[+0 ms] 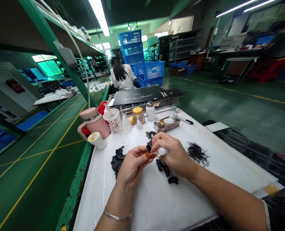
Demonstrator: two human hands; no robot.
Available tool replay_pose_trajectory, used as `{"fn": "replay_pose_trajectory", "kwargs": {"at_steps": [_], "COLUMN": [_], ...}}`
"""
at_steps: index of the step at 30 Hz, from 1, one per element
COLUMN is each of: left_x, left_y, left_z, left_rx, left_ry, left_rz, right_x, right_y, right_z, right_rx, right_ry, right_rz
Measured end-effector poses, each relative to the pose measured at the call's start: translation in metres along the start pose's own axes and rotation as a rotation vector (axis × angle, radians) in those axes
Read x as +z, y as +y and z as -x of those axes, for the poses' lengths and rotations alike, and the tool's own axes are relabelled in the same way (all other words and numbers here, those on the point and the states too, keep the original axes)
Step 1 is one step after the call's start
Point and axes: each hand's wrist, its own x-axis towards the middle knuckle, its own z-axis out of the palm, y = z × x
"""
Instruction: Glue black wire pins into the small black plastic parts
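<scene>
Where the white worktop point(161, 205) spreads out, the right hand point(177, 154) meets the left hand point(134, 162) above its middle. To the left lies a heap of black scraps point(117, 160). Curled right fingers grip a small white bottle point(162, 151), its long axis running roughly left to right, narrow end towards the left fingertips. Just left of it, a black part point(148, 148) is pinched by the left thumb and forefinger, right fingertips close against it; its long axis looks upright, though largely hidden.
</scene>
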Motion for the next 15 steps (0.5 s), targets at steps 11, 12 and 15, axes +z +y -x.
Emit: {"fn": "replay_pose_trajectory", "kwargs": {"at_steps": [11,12,15], "left_x": [0.003,0.003,0.002], "left_y": [0.009,0.009,0.009], "left_z": [0.004,0.004,0.003], "left_rx": [0.104,0.115,0.157], "left_ry": [0.076,0.092,0.123], "left_rz": [-0.199,-0.211,-0.261], "right_x": [-0.018,-0.019,-0.019], "right_y": [0.01,0.011,0.015], "right_z": [-0.009,-0.009,-0.009], "right_rx": [0.563,0.546,0.503], "right_ry": [0.108,0.128,0.15], "right_rz": [-0.502,-0.539,-0.549]}}
